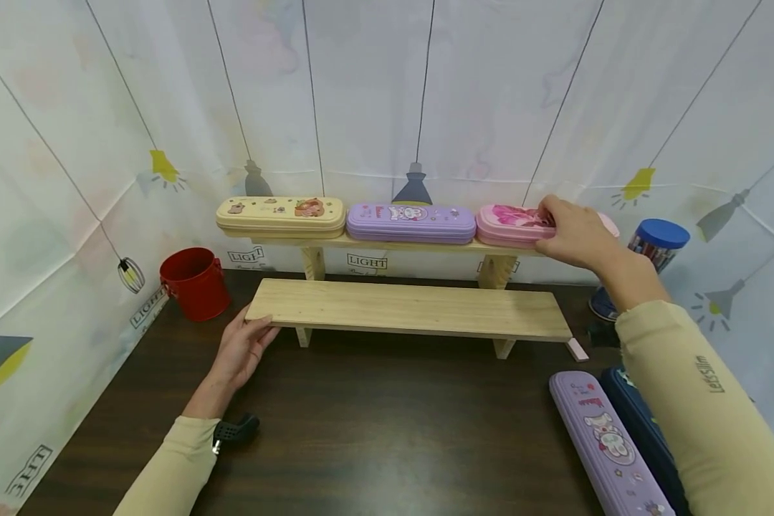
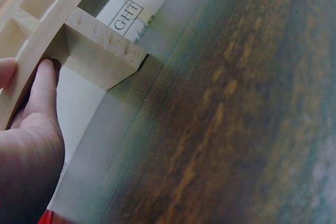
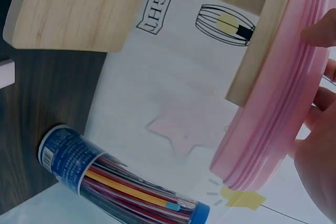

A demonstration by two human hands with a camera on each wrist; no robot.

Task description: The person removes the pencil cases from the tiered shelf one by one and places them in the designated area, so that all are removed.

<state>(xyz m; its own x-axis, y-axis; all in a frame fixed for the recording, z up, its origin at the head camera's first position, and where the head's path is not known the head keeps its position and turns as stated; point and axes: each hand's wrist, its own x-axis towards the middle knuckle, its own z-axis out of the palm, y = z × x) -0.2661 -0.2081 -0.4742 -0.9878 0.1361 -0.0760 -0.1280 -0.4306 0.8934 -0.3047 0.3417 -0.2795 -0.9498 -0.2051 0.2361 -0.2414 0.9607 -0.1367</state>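
The right hand (image 1: 580, 233) grips the pink case (image 1: 512, 223) on the shelf's (image 1: 413, 308) upper right end; the left hand (image 1: 237, 355) pinches the shelf's lower left end. Left of the shelf stands a bucket (image 1: 196, 285); right, a jar (image 1: 655, 249).

Right of centre in the head view, the right hand (image 1: 577, 233) covers part of the pink pencil case (image 1: 511, 228), and the arm (image 1: 635, 281) some of the blue-lidded jar (image 1: 659, 240). At lower right, the sleeve (image 1: 703, 408) overlaps the navy pencil case (image 1: 633, 408); the bottom edge cuts it and the purple pencil case (image 1: 606, 441). The left wrist view's bench (image 2: 210, 129) is blurred, its red bucket (image 2: 46, 216) cropped to a sliver at lower left.
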